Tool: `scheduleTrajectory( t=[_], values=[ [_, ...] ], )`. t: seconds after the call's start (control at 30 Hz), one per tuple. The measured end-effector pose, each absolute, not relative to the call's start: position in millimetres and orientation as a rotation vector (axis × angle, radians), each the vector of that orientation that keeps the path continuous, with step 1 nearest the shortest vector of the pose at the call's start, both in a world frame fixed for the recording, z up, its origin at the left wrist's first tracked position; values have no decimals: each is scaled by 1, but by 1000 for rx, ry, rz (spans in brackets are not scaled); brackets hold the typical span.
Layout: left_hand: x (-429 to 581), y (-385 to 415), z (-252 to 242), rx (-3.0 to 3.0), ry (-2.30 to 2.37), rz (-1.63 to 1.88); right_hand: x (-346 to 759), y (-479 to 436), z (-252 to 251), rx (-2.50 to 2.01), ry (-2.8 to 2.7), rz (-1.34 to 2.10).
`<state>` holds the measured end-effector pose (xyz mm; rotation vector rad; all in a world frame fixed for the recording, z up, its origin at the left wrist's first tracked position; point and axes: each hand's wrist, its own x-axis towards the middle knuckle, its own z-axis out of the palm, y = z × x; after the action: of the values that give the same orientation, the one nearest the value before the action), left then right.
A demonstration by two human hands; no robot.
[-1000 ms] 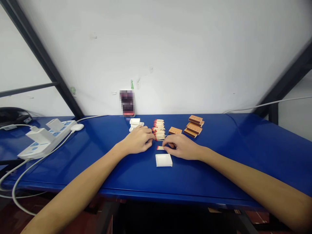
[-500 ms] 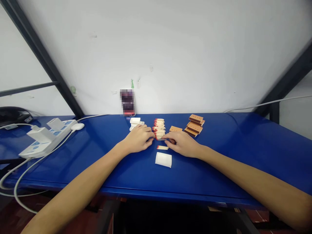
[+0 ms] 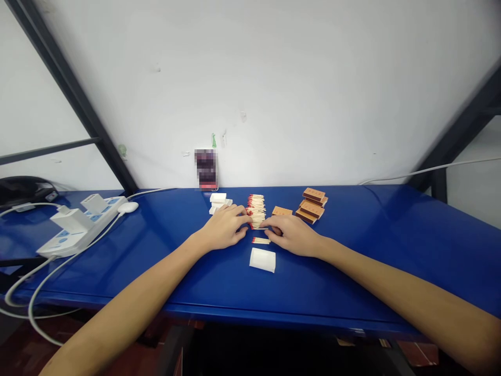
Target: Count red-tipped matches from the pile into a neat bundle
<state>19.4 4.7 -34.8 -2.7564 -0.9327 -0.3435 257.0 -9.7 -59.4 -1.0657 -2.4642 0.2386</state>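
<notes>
One blue table (image 3: 211,284) met a white wall (image 3: 297,94) at its far edge, the matches (image 3: 257,211) piled mid-table lying left-to-right, red heads left, between the left hand (image 3: 226,228) and right hand (image 3: 293,235), fingers narrowly bent, any grip indiscernible.

I observe through one head-worn camera, near and above the blue table (image 3: 376,222), facing forward and down; the white wall (image 3: 297,99) spans the upper half.
</notes>
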Motion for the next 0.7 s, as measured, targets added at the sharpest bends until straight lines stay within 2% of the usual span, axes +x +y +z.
scheduleTrajectory(
  t=[0.7],
  values=[
    [21, 4, -34, -2827, -877, -285, 256, -10, -60, -1098, -2436, 270]
  ],
)
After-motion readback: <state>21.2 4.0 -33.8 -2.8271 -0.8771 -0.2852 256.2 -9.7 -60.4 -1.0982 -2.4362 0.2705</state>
